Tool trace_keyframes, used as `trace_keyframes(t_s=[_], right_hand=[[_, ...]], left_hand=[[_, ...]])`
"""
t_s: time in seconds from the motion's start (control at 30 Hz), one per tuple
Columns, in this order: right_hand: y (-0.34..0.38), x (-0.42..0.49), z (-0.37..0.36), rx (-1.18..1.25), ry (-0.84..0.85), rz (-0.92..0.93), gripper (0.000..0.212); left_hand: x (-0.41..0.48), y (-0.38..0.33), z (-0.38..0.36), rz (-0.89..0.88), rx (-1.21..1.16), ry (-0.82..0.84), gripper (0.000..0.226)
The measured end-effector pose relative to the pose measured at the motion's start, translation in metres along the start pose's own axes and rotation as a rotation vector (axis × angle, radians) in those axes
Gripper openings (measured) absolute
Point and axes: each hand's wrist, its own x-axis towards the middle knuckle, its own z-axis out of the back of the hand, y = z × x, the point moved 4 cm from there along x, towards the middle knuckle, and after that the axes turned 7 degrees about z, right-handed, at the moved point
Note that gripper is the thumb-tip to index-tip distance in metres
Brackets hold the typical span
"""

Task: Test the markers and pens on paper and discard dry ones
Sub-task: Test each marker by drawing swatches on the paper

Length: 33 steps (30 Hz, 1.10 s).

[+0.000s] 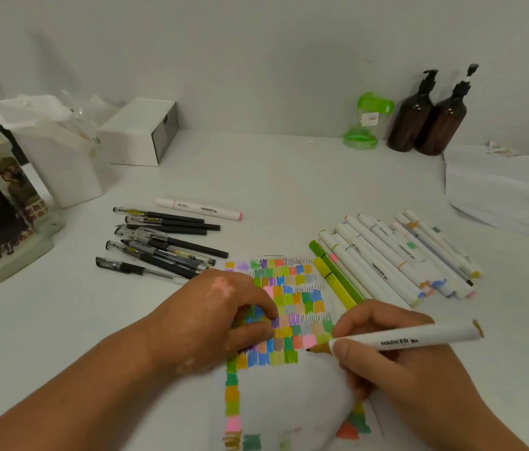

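Paper [289,402] on the bench is crowded with colour swatches and scribbles, so I judge the testing well along. My left hand [204,320] presses the sheet with relaxed fingers [250,333], while my right hand [393,369] pinches a brown marker [419,338], its tip at the paper. Pens [162,242] lie left, markers [393,255] right, 1 pink marker [199,209] apart; which are dry I cannot tell.

The desk [289,177] looks smooth, matt white. The paper [295,294] is matt, with dull ink patches on it. The marker [419,340] has a smooth white plastic barrel, faintly satin. The pens [175,243] are clear glossy plastic with matt black grips. Two bottles [419,125] — glossy brown, black plastic pumps.
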Motion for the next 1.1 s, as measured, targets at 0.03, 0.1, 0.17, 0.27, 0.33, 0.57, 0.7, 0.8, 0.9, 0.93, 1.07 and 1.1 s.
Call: trace_keyframes(t_s=[0.03,0.1,0.17,0.27,0.33,0.57,0.7,0.8,0.9,0.93,1.07,1.1], right_hand=[[-0.0001,-0.0019,-0.0004,-0.036,-0.004,0.006,0.009],[0.0002,-0.0035,-0.0025,-0.109,-0.001,0.017,0.018],[0.0015,-0.003,-0.0054,-0.159,0.005,0.009,0.018],[0.0024,-0.0021,-0.0074,-0.17,0.01,-0.011,0.015],[0.0025,-0.002,-0.0082,-0.168,0.01,-0.019,0.014],[0.0006,-0.0027,-0.0081,-0.231,0.056,-0.032,0.022],[0.0006,-0.0015,-0.0071,-0.206,0.038,-0.021,0.017],[-0.0001,-0.0015,-0.0079,-0.235,0.069,-0.014,0.018],[0.0001,-0.002,-0.0071,-0.197,0.051,-0.015,0.013],[0.0,-0.002,-0.0069,-0.2,0.055,-0.014,0.014],[-0.0004,-0.0015,-0.0079,-0.228,0.073,-0.002,0.018],[-0.0003,-0.0015,-0.0076,-0.222,0.065,-0.003,0.016]], left_hand=[[0.0003,-0.0009,0.0006,-0.005,0.001,0.007,0.03],[0.0003,-0.0019,0.0011,-0.004,-0.002,0.013,0.028],[0.0003,-0.0018,0.0009,-0.004,0.001,0.013,0.029],[0.0008,-0.0009,0.0002,-0.007,0.001,0.01,0.029],[0.0011,-0.0003,-0.0002,-0.008,0.002,0.013,0.03],[0.0011,0.0009,-0.0011,-0.01,0.002,0.032,0.037],[0.0017,0.0013,-0.0012,0.009,-0.001,0.03,0.035],[0.0017,0.001,0.0,0.017,0.001,0.016,0.029],[0.0014,0.0013,-0.0002,0.03,-0.009,0.026,0.029],[0.0013,0.0016,-0.0005,0.033,-0.01,0.029,0.03],[0.0014,0.0022,-0.001,0.037,-0.011,0.031,0.03],[0.0013,0.0024,-0.001,0.038,-0.008,0.03,0.03]])
